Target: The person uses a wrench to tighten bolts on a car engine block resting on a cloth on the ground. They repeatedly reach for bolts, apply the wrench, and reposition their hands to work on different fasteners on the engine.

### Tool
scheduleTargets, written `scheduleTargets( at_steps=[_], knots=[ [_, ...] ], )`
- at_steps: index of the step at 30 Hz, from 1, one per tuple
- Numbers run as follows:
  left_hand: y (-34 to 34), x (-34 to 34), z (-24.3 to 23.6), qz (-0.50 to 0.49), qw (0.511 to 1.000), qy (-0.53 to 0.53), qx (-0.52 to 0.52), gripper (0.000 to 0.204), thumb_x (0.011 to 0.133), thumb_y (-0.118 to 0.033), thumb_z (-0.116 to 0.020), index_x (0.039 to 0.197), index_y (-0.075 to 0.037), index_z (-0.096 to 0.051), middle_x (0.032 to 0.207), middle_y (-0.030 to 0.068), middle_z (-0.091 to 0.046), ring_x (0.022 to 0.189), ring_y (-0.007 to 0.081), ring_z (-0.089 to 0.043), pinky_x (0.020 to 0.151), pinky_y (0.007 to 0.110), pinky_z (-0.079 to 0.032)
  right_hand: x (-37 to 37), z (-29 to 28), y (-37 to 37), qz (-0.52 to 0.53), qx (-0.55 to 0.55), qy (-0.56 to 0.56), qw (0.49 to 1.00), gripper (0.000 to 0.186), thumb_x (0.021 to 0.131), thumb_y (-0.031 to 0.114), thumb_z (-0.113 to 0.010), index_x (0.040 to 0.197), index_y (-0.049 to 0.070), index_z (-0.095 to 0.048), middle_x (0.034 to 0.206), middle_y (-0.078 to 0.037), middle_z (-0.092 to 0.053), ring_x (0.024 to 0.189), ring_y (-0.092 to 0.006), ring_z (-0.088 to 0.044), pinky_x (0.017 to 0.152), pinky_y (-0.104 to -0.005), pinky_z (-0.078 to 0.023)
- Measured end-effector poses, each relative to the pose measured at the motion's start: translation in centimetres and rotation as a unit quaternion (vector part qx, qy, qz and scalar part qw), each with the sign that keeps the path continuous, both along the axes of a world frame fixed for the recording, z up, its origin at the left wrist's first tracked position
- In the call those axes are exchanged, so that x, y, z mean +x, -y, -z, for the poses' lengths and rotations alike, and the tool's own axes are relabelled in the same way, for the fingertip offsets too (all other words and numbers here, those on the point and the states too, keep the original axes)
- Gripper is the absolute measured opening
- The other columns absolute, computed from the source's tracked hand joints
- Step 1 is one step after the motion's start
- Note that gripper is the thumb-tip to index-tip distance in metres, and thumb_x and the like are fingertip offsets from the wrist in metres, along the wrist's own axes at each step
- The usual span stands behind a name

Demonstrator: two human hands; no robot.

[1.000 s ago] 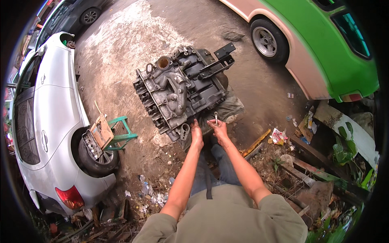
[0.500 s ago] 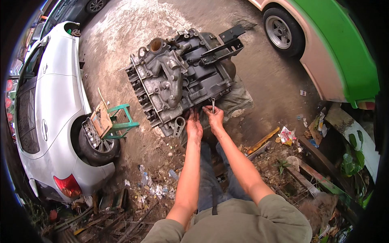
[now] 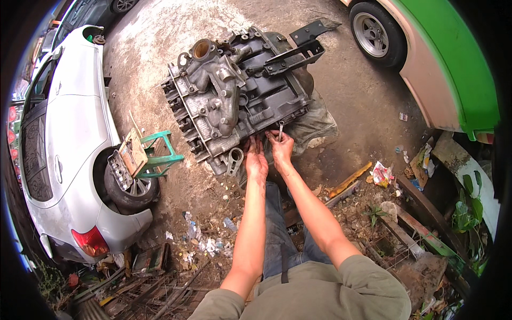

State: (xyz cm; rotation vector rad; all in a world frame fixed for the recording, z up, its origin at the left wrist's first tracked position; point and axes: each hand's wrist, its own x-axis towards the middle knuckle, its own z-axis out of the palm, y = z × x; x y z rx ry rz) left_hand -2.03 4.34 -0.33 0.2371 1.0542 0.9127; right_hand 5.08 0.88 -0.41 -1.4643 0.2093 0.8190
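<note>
A greasy metal engine fills the upper middle of the view, with a crumpled grey-green cloth beneath its right side. My left hand is turned palm up at the engine's near edge, its fingers bent and pressed together, their tips partly hidden there. Just to its right, my right hand is closed on a silver wrench, which points away from me along the engine's lower edge. A metal bracket with a round hole hangs beside my left hand.
On the left stands a silver car, beside a green plastic stool bearing boards and a metal part. A green-and-pink van is at upper right. Scrap timber, litter and plants lie along the lower edges.
The engine sits higher and slightly left in the picture as the view shifted. Both hands have moved forward, farther into the engine's near edge, the wrench going with my right hand.
</note>
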Motion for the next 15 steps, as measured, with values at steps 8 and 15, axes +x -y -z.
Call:
scheduleTargets(
  at_steps=[8,15],
  knots=[
    [-0.1,-0.2,-1.1,-0.008,1.0,0.002,-0.019,0.038,0.097,-0.009,-0.064,0.131,0.0,-0.052,0.135,0.0121,-0.058,0.128,0.0241,-0.054,0.112,0.036,-0.043,-1.1,-0.3,-0.6,0.049,-0.008,-0.015,0.999,0.016,0.084,0.012,-0.081,0.088,0.0,-0.072,0.064,0.007,-0.053,0.058,-0.0037,-0.04,0.053,-0.0246,-0.032],
    [0.0,-0.5,-2.4,0.011,1.0,-0.007,-0.026,0.046,0.099,-0.011,-0.06,0.14,0.001,-0.043,0.144,0.0152,-0.05,0.135,0.0259,-0.047,0.116,0.037,-0.037,-1.2,-1.1,-0.9,0.054,-0.007,-0.062,0.997,0.021,0.09,0.023,-0.076,0.085,0.004,-0.07,0.058,0.007,-0.048,0.048,-0.0041,-0.035,0.045,-0.0258,-0.028]
  ],
)
